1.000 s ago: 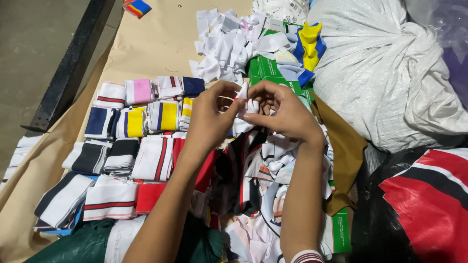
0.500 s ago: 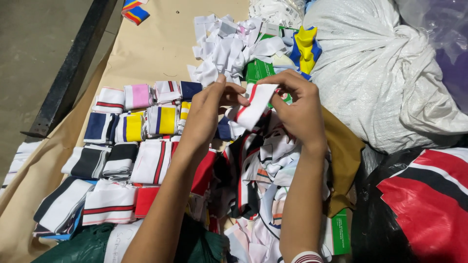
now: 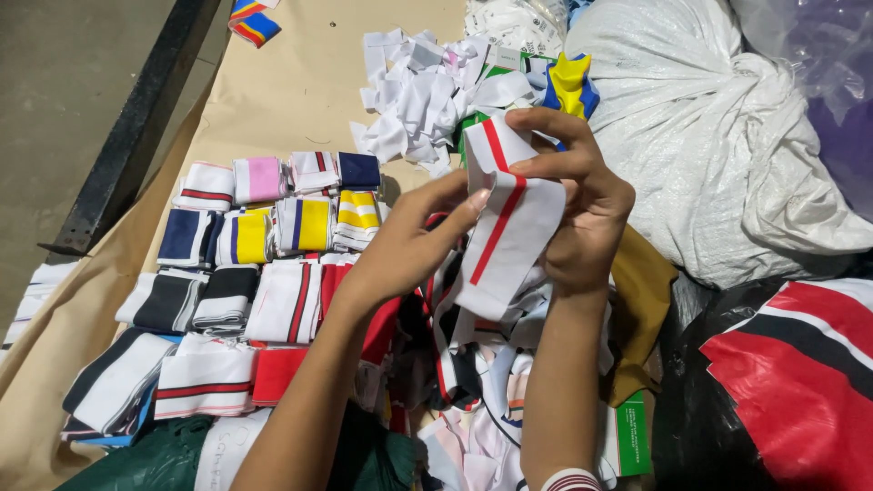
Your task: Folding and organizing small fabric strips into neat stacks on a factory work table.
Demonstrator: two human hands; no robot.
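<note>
The white strip of knit cloth with a red stripe is held up in the air between the two hands, above the loose heap of mixed cloth pieces and well apart from the brown paper sheet below. Its long axis runs steeply, from an upper end near the yellow and blue piece down and slightly toward the person, with the red stripe following that same line. The right hand lies just to the right of the strip and behind it, its fingers curled over the upper end and clenched on the cloth. The left hand comes in from the left and below, its fingertips pinching the strip's left edge near the middle. Both hands touch the strip; the right one has the fuller grip. To the left, sorted folded cloth bands lie in rows; a white sack sits to the right.
</note>
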